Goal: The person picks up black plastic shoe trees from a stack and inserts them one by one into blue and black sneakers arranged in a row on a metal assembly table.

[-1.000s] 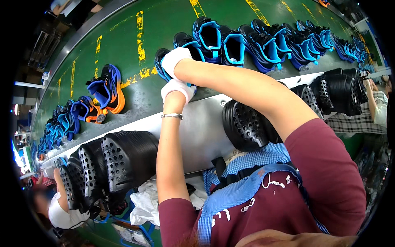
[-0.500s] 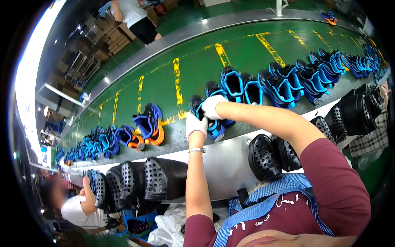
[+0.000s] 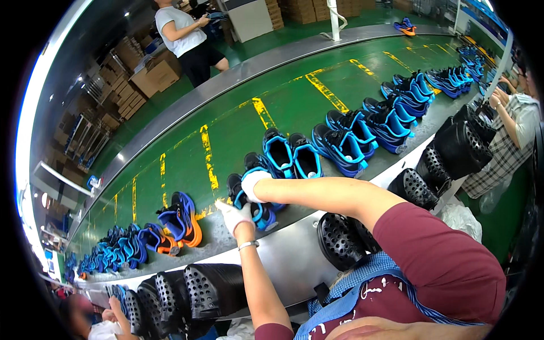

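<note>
Both hands wear white gloves and are at a pair of black-and-blue sneakers in the middle of the belt. My right hand has its fingers curled down on the collar of a black-and-blue sneaker; its fingertips are partly hidden. Just left of that shoe is my left hand, thumb and fingers apart, nothing seen in it. More black-and-blue sneakers stand close behind and to the right. Left of my hands is an orange-and-blue pair, one shoe upright beside the other.
The green belt has yellow markings and a metal rim. Black perforated shoe forms line the near ledge, more at right. A row of blue sneakers runs left. People work at both sides; one stands across the belt.
The view has swung to the right, so the belt and shoes appear farther left and lower. My left hand has come away from the sneaker, and its fingers have spread. My right hand stays at the sneaker.
</note>
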Demonstrator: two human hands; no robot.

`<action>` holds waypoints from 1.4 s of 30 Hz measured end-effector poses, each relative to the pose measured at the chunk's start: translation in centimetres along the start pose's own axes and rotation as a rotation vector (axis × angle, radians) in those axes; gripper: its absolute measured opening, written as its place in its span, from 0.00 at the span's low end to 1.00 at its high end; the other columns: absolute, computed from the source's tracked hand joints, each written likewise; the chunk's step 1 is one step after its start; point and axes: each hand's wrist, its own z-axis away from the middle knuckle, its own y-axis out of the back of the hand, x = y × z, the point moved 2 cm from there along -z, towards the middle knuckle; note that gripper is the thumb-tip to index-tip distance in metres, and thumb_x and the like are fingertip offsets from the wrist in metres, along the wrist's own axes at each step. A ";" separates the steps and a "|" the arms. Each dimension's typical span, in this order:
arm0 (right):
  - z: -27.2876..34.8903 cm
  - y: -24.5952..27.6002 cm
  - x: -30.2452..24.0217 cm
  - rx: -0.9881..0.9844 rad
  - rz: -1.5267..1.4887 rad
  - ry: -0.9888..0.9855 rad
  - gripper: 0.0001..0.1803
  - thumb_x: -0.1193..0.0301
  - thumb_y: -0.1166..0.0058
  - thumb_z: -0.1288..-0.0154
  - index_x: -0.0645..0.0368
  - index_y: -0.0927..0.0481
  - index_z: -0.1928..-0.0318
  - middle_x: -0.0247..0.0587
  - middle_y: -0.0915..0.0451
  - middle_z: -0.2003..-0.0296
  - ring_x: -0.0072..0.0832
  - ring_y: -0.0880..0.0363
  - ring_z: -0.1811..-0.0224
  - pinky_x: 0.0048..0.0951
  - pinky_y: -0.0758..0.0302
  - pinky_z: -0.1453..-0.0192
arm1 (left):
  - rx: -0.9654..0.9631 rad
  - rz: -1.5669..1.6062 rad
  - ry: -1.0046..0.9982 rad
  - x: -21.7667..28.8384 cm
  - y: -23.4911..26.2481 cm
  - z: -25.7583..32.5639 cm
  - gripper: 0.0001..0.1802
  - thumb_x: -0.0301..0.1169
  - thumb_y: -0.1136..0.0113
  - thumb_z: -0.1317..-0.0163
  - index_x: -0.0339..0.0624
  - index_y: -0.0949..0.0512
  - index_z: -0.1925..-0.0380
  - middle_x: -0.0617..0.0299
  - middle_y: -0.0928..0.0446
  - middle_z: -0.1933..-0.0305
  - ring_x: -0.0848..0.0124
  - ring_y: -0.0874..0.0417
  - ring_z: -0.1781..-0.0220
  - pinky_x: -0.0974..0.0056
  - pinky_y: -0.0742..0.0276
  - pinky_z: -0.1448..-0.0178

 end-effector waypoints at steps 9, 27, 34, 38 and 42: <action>-2.4 -2.3 -1.4 0.008 -0.165 -0.026 0.16 0.65 0.39 0.53 0.60 0.14 0.64 0.52 0.16 0.60 0.41 0.16 0.57 0.37 0.19 0.53 | -0.351 -0.119 -0.107 -6.3 -3.1 -6.2 0.27 0.52 0.35 0.52 0.43 0.16 0.60 0.42 0.19 0.56 0.49 0.19 0.50 0.54 0.22 0.47; -1.5 -1.1 -1.7 0.042 -0.135 0.122 0.21 0.57 0.49 0.39 0.64 0.16 0.60 0.56 0.17 0.59 0.49 0.18 0.55 0.42 0.24 0.48 | -0.140 -0.192 0.051 -4.1 -1.2 -4.8 0.19 0.40 0.37 0.47 0.35 0.17 0.63 0.42 0.19 0.57 0.49 0.18 0.51 0.57 0.22 0.46; 5.4 6.3 4.0 0.126 0.175 0.087 0.22 0.55 0.57 0.35 0.59 0.18 0.60 0.53 0.17 0.62 0.48 0.18 0.58 0.45 0.23 0.52 | -0.031 0.176 0.040 -5.9 0.0 -3.9 0.42 0.48 0.34 0.50 0.41 0.33 0.37 0.41 0.26 0.42 0.49 0.24 0.40 0.55 0.30 0.37; 5.2 2.1 9.9 0.007 0.111 0.100 0.24 0.53 0.51 0.40 0.58 0.20 0.52 0.53 0.17 0.59 0.47 0.19 0.54 0.43 0.23 0.50 | 0.336 0.423 -0.062 -3.4 -0.8 2.3 0.45 0.46 0.33 0.47 0.39 0.40 0.33 0.40 0.36 0.34 0.46 0.33 0.34 0.53 0.38 0.30; 4.1 0.3 9.0 -0.125 0.116 0.038 0.25 0.54 0.45 0.41 0.58 0.21 0.50 0.51 0.18 0.56 0.47 0.20 0.51 0.43 0.24 0.47 | 0.271 0.173 -0.317 -3.1 -2.5 5.1 0.36 0.40 0.33 0.46 0.48 0.33 0.37 0.44 0.40 0.33 0.46 0.36 0.33 0.52 0.38 0.31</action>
